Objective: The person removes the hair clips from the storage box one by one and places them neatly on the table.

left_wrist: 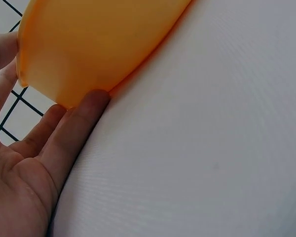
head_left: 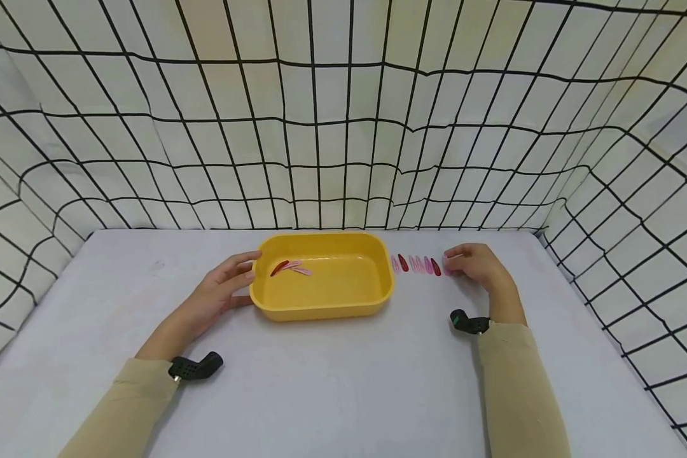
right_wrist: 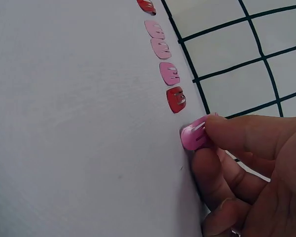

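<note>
My right hand [head_left: 476,264] pinches a pink snap hair clip [right_wrist: 195,134] between thumb and finger, just at the table surface. Next to it runs a row of hair clips: a red one [right_wrist: 176,99], pink ones [right_wrist: 169,73] and another red one [head_left: 403,263] farther left. At the left end of a yellow tray [head_left: 320,313], my left hand [head_left: 220,286] touches the wall and rim with fairly straight fingers. Inside the tray, toward its left, lie a red hair clip [head_left: 278,268] and a few pink clips [head_left: 300,270].
The white tabletop [head_left: 332,381] spreads in front of the tray. Black grid lines cover the pale back wall [head_left: 332,146] and both sides, starting close behind the tray and the row of clips. A black wrist camera [head_left: 194,366] sits on the left forearm, another wrist camera [head_left: 469,322] on the right.
</note>
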A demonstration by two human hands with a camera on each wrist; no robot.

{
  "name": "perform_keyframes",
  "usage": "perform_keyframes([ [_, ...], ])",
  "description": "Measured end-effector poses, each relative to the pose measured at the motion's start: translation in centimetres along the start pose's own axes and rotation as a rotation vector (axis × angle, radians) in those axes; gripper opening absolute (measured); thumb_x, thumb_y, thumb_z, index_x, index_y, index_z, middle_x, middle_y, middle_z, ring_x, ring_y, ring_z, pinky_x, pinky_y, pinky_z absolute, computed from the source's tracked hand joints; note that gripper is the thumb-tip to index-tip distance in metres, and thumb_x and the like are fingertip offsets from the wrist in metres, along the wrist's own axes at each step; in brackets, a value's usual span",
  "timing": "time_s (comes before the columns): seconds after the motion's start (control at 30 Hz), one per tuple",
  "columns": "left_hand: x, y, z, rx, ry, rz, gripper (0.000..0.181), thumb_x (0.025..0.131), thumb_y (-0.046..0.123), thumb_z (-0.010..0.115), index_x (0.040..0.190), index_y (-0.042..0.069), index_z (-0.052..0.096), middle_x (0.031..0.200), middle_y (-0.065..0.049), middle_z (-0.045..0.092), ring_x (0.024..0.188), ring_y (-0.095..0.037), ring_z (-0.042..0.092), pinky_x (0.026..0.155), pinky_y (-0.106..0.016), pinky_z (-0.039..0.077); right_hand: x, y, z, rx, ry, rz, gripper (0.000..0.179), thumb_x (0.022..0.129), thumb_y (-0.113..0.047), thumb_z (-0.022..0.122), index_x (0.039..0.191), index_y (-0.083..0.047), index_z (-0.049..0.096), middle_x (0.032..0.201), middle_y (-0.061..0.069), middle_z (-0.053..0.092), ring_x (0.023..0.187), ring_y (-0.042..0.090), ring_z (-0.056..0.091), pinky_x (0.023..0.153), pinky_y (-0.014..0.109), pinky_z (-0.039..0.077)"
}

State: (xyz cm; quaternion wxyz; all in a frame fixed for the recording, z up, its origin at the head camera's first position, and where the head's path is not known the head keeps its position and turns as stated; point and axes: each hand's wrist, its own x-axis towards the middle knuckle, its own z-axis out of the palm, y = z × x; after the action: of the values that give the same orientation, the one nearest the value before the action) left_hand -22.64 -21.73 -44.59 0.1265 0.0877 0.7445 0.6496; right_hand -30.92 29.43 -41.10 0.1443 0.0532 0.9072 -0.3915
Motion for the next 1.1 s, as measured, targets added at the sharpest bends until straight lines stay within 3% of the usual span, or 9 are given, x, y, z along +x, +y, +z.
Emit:
perform_keyframes([
  [0.27, -0.1, 0.2, 0.0, -0.002, 0.005, -0.005, 0.054, 0.104, 0.035, 0.052, 0.153, 0.018, 0.036, 0.158, -0.016, 0.030, 0.129, -0.026, 0.049, 0.091, -0.031, 0.057, 0.1, -0.1, 0.2, -0.025, 0.018, -0.002, 0.039, 0.095, -0.023, 0.064, 0.131, -0.008, 0.062, 0.117, 0.015, 0.063, 0.101, 0.026, 0.057, 0.090, 0.038, 0.043],
  [0.43, -0.2, 0.2, 0.0, -0.004, 0.005, -0.006, 0.055, 0.104, 0.036, 0.052, 0.153, 0.017, 0.036, 0.158, -0.016, 0.030, 0.129, -0.026, 0.049, 0.091, -0.031, 0.057, 0.1, -0.5, 0.2, -0.022, 0.023, -0.018, 0.039, 0.096, -0.023, 0.062, 0.133, -0.009, 0.060, 0.121, 0.017, 0.061, 0.101, 0.027, 0.057, 0.086, 0.036, 0.045],
  [0.67, -0.2, 0.1, 0.1, -0.001, 0.010, -0.013, 0.054, 0.104, 0.035, 0.052, 0.153, 0.019, 0.036, 0.158, -0.016, 0.030, 0.130, -0.027, 0.049, 0.092, -0.031, 0.057, -0.1, -2.8, 1.7, 0.136, 0.028, -0.112, 0.037, 0.098, -0.023, 0.059, 0.132, -0.010, 0.059, 0.118, 0.019, 0.065, 0.103, 0.032, 0.059, 0.081, 0.038, 0.049],
  [0.9, 0.0, 0.0, 0.0, -0.003, 0.005, -0.019, 0.055, 0.103, 0.038, 0.053, 0.153, 0.020, 0.037, 0.158, -0.013, 0.031, 0.130, -0.027, 0.049, 0.093, -0.033, 0.057, -1.0, -6.3, 3.8, 0.285, 0.036, -0.234, 0.030, 0.098, -0.027, 0.062, 0.125, -0.012, 0.063, 0.114, 0.012, 0.066, 0.101, 0.028, 0.062, 0.089, 0.045, 0.053],
  [1.1, 0.0, -0.1, -0.1, -0.009, 0.008, -0.014, 0.054, 0.104, 0.036, 0.053, 0.153, 0.020, 0.037, 0.158, -0.013, 0.031, 0.131, -0.028, 0.048, 0.093, -0.034, 0.057, -2.3, -8.8, 4.7, 0.409, -0.032, -0.323, 0.023, 0.099, -0.023, 0.062, 0.119, -0.013, 0.065, 0.109, 0.008, 0.066, 0.096, 0.026, 0.062, 0.086, 0.042, 0.055],
])
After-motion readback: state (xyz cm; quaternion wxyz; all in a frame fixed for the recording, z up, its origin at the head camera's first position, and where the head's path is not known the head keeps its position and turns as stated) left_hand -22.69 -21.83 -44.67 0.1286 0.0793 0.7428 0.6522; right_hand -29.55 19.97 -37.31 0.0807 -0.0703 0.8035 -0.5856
